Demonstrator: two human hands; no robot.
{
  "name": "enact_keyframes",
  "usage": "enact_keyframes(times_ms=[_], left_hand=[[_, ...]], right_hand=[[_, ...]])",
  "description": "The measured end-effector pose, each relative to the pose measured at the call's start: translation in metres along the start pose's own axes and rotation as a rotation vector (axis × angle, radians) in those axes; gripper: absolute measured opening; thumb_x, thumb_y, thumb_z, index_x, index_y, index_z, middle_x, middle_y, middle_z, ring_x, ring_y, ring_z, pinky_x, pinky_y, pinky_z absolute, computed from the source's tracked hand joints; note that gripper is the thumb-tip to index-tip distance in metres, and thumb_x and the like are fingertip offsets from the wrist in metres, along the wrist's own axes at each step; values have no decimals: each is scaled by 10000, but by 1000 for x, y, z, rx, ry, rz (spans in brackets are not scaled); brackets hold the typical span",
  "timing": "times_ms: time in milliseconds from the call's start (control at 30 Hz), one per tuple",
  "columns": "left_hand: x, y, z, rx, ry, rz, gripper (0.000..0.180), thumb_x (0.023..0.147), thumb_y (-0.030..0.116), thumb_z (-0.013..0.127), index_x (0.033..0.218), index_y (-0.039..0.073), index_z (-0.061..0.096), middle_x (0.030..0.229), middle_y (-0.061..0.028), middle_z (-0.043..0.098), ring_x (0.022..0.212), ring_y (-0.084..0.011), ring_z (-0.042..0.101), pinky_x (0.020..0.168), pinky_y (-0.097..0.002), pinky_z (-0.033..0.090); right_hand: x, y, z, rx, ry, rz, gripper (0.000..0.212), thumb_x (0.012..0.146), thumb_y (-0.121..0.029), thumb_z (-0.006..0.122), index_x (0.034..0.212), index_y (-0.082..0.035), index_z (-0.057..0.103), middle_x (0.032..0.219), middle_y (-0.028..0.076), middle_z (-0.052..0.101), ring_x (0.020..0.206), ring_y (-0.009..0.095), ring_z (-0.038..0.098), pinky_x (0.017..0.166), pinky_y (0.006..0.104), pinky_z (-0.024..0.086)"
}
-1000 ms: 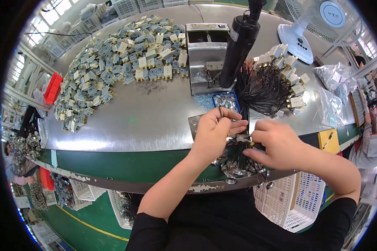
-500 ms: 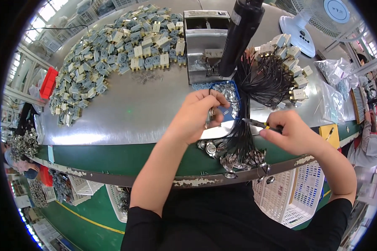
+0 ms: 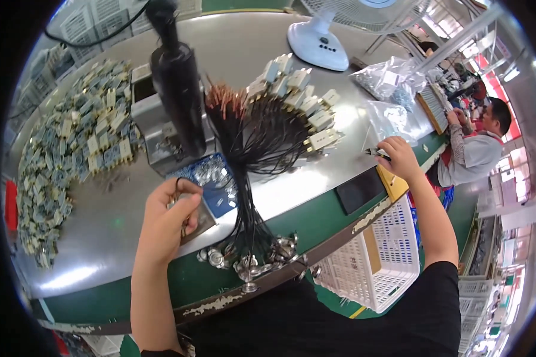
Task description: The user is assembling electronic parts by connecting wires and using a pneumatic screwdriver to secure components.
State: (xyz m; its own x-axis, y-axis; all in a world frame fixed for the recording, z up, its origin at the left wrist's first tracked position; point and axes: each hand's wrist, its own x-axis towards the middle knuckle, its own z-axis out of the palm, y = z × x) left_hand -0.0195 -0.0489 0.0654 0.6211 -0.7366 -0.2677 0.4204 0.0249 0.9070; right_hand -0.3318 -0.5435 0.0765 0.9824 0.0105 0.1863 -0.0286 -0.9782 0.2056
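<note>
My left hand is closed beside the blue tray of small metal pieces, near the table edge. What its fingers hold is mostly hidden; a bit of dark wire shows at the index finger. My right hand, farther right, grips small pliers with dark handles, jaws pointing left over the metal tabletop. Between my hands a bundle of black wires runs down to round metal parts at the near edge. Its upper end fans out to reddish tips and white connector blocks.
A heap of grey and cream blocks covers the left side. Behind the tray stand a metal fixture and a thick black tube. A fan, plastic bags, a dark flat slab, a white crate and a person are rightward.
The view has swung to the right. My right hand has carried the pliers away from the wires, out to the right. My left hand stays closed by the blue tray.
</note>
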Motion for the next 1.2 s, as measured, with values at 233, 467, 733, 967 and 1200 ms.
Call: enact_keyframes(times_ms=[233, 467, 733, 967, 1200], left_hand=[[-4, -2, 2, 68, 22, -10, 116, 952, 78, 669, 1040, 8, 642, 687, 0, 574, 566, -68, 505, 525, -224, 365], [-8, -6, 4, 159, 54, 10, 115, 934, 26, 613, 1042, -9, 629, 705, -21, 586, 569, -84, 515, 541, -229, 399], [-9, -15, -2, 191, 9, 66, 199, 883, -14, 581, 1076, -12, 627, 954, -81, 662, 672, -100, 575, 588, -248, 461], [-15, -17, -4, 211, 25, 78, 229, 872, -13, 573, 1096, -21, 621, 1040, -92, 667, 719, -107, 601, 601, -257, 477], [-4, -10, -15, 551, 182, 236, 404, 854, 70, 640, 1232, -69, 606, 1065, -179, 703, 780, -243, 718, 725, -360, 576]], right_hand=[[6, 44, 21, -33, 86, 194, 382, 821, -249, 834, 1120, -83, 664, 1130, 95, 674, 1122, 356, 608, 991, 460, 475], [33, 60, 28, -26, 38, 259, 381, 854, -338, 813, 1118, -88, 697, 1129, 84, 699, 1131, 334, 629, 1025, 445, 465], [91, 14, 53, 140, -6, 160, 337, 866, -338, 815, 1082, -93, 730, 1106, 79, 722, 1100, 332, 636, 998, 442, 492], [99, 20, 42, 181, 409, 241, 257, 899, -206, 792, 1114, -75, 742, 1164, 110, 742, 1139, 332, 672, 1001, 442, 516], [142, -128, -60, 514, 630, 41, 132, 1014, 1, 556, 908, 2, 635, 834, 103, 657, 748, 164, 615, 688, 291, 477]])
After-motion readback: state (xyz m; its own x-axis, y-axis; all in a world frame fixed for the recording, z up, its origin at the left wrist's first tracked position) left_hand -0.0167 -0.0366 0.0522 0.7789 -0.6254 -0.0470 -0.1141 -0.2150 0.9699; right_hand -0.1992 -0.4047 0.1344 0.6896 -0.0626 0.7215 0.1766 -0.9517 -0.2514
